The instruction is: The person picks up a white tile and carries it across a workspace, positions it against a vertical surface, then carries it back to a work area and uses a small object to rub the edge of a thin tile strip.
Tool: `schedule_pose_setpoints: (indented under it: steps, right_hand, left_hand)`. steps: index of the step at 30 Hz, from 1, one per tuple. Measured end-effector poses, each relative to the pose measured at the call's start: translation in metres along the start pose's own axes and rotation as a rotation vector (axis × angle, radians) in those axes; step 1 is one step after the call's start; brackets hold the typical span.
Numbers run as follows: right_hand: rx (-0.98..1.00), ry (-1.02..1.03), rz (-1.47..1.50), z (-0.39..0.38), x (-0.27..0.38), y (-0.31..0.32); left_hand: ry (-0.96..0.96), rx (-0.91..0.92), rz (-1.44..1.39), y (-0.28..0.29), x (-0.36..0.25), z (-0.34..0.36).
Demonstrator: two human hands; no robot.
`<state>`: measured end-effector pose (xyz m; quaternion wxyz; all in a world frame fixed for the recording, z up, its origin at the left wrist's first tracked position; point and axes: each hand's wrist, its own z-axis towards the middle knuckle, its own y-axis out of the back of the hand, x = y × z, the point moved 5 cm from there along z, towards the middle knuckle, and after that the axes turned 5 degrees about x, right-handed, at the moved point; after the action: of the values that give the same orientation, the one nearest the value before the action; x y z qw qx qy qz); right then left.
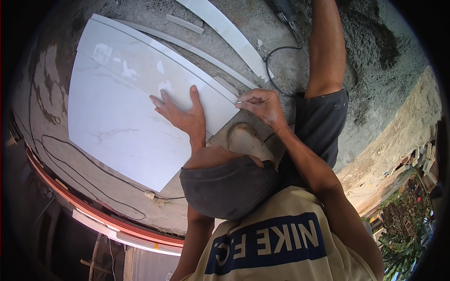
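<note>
A large white tile (117,117) with faint grey veining lies on the ground in front of me. My left hand (183,114) rests flat on it with the fingers spread. A long, narrow white strip (164,51) runs along the tile's far edge. At the strip's right end, my right hand (265,107) is closed in a pinch, its fingertips at the corner. A small pale tip shows between the fingers, too little of it to name. Whitish dust coats the right fingers.
Beyond the tile lie a thin strip (197,50), a wider curved-looking white strip (229,35) and a short offcut (184,24). A dark corded power tool (283,11) sits at the top, near my leg. A black cable (89,161) runs along the near left side.
</note>
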<state>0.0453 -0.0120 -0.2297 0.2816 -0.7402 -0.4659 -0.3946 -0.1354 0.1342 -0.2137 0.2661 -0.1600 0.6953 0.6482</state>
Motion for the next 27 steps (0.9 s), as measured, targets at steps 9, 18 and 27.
schedule_pose_setpoints:
  steps: [9,18,27]
  right_hand:
    - [0.003,0.012,0.017,0.0,0.0003,-0.0006]
    - [-0.004,-0.001,-0.012,0.0001,-0.0004,-0.001]
    - [-0.002,0.017,-0.054,-0.0002,-0.0004,0.0004]
  left_hand:
    - [0.011,0.001,0.014,-0.0004,0.0001,0.0004]
    - [-0.053,-0.03,0.018,0.0001,-0.0014,0.0016]
    - [-0.015,-0.002,0.035,0.0009,-0.0035,0.0008]
